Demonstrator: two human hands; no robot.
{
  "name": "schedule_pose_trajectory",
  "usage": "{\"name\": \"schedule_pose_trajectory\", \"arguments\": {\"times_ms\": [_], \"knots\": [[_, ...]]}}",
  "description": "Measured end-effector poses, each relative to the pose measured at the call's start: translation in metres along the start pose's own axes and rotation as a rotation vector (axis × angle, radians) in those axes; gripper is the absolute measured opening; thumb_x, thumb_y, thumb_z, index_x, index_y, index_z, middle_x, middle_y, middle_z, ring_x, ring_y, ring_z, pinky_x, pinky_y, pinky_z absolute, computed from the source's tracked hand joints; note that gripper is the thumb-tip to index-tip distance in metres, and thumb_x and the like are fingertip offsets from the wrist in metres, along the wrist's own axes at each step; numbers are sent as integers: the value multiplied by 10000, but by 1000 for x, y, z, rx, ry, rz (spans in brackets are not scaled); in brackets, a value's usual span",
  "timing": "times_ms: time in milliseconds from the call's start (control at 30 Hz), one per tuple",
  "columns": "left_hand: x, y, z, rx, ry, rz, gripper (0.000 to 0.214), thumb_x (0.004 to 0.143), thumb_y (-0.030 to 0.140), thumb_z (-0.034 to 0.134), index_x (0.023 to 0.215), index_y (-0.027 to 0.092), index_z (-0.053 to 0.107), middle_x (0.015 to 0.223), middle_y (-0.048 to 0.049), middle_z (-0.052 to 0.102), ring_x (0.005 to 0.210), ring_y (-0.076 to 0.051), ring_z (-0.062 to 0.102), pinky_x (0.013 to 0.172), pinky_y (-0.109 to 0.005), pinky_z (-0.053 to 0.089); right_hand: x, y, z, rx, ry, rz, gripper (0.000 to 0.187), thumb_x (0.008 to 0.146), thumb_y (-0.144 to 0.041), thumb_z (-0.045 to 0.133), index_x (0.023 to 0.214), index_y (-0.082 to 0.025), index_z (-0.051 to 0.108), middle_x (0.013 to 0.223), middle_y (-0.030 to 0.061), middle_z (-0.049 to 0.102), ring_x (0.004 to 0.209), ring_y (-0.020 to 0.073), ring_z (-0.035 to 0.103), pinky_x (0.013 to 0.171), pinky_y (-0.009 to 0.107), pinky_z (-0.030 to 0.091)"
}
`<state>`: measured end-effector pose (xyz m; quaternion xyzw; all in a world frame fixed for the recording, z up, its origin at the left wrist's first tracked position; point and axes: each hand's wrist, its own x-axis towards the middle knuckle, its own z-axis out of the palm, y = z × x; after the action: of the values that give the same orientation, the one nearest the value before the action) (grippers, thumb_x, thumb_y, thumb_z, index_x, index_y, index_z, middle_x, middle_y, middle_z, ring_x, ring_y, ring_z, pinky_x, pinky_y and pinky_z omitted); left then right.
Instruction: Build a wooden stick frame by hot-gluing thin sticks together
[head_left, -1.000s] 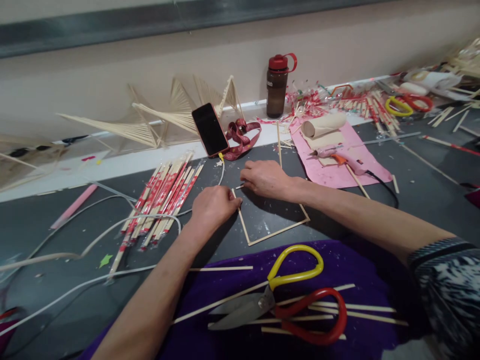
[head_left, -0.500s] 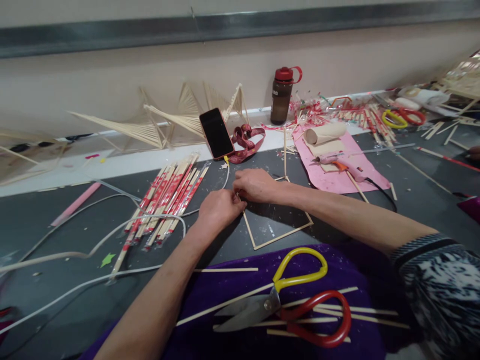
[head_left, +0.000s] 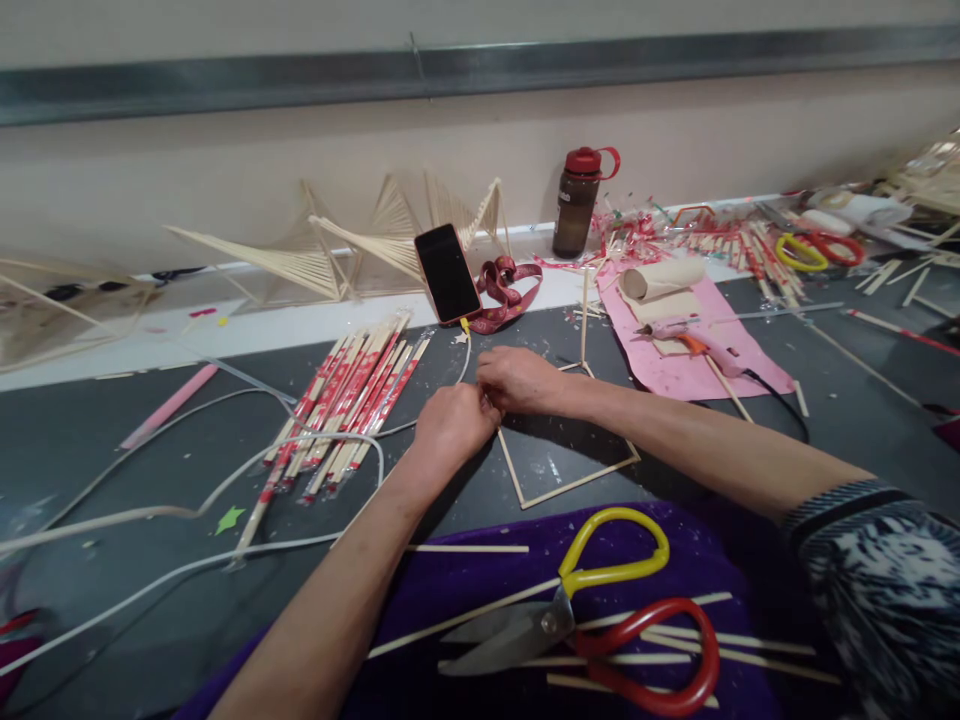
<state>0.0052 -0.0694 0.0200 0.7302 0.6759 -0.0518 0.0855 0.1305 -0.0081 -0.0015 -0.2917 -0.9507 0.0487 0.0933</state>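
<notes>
A square frame of thin wooden sticks [head_left: 581, 482] lies on the dark tabletop, with one stick [head_left: 585, 318] standing upright from its far corner. My left hand [head_left: 461, 425] is closed, its fingertips pinched at the frame's left side. Right against it, my right hand [head_left: 523, 380] is also closed, pinching at the same spot. The fingers cover what lies between them there. My right forearm passes over the frame's right side and hides part of it. Nearer to me, scissors [head_left: 555, 622] with one yellow and one red handle rest, blades apart, on purple cloth [head_left: 420, 590] among several loose sticks.
Wrapped chopsticks [head_left: 345, 400] lie left, with white cables [head_left: 300, 545] winding past them. A phone [head_left: 448, 275] leans at the back near stick models [head_left: 277, 262] and a bottle [head_left: 576, 205]. Right of the frame, a pink glue gun [head_left: 712, 342] lies on a pink sheet [head_left: 694, 380].
The whole view has shifted slightly, so everything appears a little further right and lower. Both hands stay together at the same side of the stick frame, with only small finger movement.
</notes>
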Motion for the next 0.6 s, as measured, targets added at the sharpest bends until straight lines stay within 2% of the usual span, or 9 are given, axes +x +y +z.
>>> {"name": "schedule_pose_trajectory", "arguments": {"times_ms": [167,433,600], "knots": [[1,0,-1,-10,-2,-1,381,787,428,452,893,158,700,887,-160,713,869,-306,664,686,-337,469,3,3,-3,13,-16,-39,132,762,-147,530,786,-124,658,865,85,639,786,166,541,663,265,358],[2,-2,0,-26,-19,-5,332,776,427,497,888,191,703,904,-123,720,881,-273,660,711,-308,468,20,0,-23,-131,-248,-114,175,775,-179,547,883,-116,669,940,115,667,858,203,585,701,293,403],[4,-3,3,-37,-7,-1,325,768,428,511,853,190,714,897,-129,721,867,-284,661,682,-317,465,20,-8,-30,-236,-208,-156,165,782,-168,546,871,-127,678,907,100,680,883,244,598,720,343,400]]}}
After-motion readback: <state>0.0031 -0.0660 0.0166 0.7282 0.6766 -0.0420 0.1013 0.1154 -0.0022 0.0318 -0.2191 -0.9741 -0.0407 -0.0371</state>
